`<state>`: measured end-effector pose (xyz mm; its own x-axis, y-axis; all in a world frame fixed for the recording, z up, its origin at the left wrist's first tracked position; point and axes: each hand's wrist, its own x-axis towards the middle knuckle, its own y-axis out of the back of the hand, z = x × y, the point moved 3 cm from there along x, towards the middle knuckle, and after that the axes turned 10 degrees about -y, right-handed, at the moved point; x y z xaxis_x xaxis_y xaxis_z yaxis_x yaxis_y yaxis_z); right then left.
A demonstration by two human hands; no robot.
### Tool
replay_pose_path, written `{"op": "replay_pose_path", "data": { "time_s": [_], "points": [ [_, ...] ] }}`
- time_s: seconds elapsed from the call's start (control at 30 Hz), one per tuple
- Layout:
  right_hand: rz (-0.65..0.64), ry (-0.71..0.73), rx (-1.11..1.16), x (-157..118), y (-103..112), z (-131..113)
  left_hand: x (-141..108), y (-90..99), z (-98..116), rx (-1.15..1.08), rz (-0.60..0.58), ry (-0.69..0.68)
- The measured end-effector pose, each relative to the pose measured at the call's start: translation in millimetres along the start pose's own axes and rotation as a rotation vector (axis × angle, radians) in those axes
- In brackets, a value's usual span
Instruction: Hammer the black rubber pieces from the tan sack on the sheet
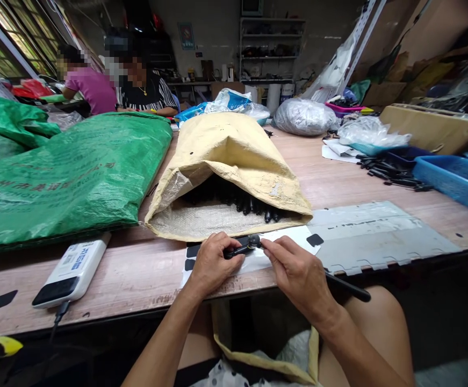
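Black part: lying crosswise over the white sheet on the counter, its round end pointing toward the right hand
Left hand: fingers gripping the black part by its shaft
Right hand: fingers pinching at the round end
Black handle: sticking out beside the right hand; whether that hand is gripping it, cannot tell
Yellow sack: gaping just beyond the hands, showing black pieces inside
Left side: green sack lying near a white power bank
Right side: grey board lying flat, blue basket sitting beyond
Far side: two people sitting
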<state>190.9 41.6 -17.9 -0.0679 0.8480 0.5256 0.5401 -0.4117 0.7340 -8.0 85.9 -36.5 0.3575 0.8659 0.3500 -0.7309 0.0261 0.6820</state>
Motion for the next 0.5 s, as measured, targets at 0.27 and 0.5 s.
{"op": "replay_pose_path", "data": {
  "time_s": [0.27,0.5],
  "points": [
    [0.128,-0.092,-0.064,7.9,10.4,23.4,0.3,2.2,2.3,-0.032,0.001,0.025],
    [0.092,-0.074,-0.209,10.5,-2.2,55.7,-0.8,2.6,0.0,-0.071,0.006,0.053]
  ]
}}
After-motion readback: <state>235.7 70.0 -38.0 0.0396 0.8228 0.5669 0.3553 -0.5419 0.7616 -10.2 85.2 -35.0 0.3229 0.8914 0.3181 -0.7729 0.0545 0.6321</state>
